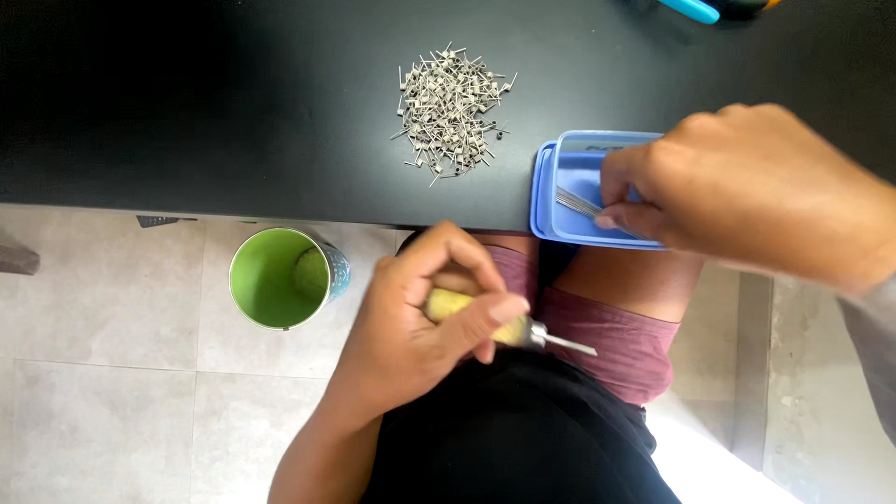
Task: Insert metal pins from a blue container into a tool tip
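- Left hand (425,313) is wrapped in a fist around a small tool (509,331) with a yellow handle, thumb pressed along the top. The metal collar and thin shaft stick out to the right, over the lap.
- That hand sits below the table edge, above the pink shorts (621,345) and black shirt (523,439), so the tool is off the table altogether.
- Right hand (747,187) is over the blue box (560,201) at the near edge of the table, thumb and forefinger pinched together on a bundle of thin wires (579,203) lying in the box. Can't tell how many wires it has actually got hold of.
- The box looks like it's sitting on its own lid, since a 2nd blue rim shows on the left side.
- A pile of coils (455,107), little grey wound bits with straight legs, is heaped on the black table (233,103), just left of the box and a bit further back, not touching it.
- A green cup (280,277) stands on the tiled floor (103,355) left of the left hand, something round and greenish inside it.
- Top right corner has a blue handle (691,9) poking in, too cut off to tell what it is.
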